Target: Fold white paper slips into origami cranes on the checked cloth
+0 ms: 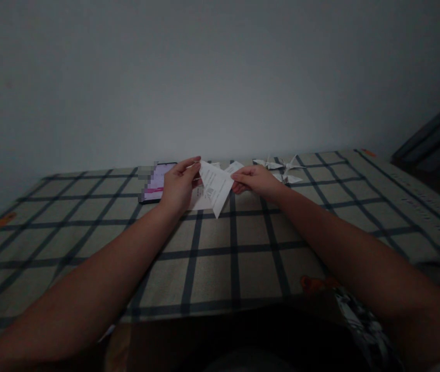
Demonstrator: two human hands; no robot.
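A folded piece of printed white paper is held up above the table between my two hands, one point of it hanging down. My left hand pinches its upper left corner between thumb and fingers. At the right corner, the thumb and fingers of my right hand are closed on the same paper. Beneath and behind it more white paper shows on the cloth, partly covered by my left hand and the folded piece. Several folded paper cranes stand just beyond my right hand.
A phone with a lit screen lies left of my left hand, partly blurred out. A checked tablecloth with orange patterns near its edges covers the table. Behind it rises a plain wall. Dark striped fabric is at the far right.
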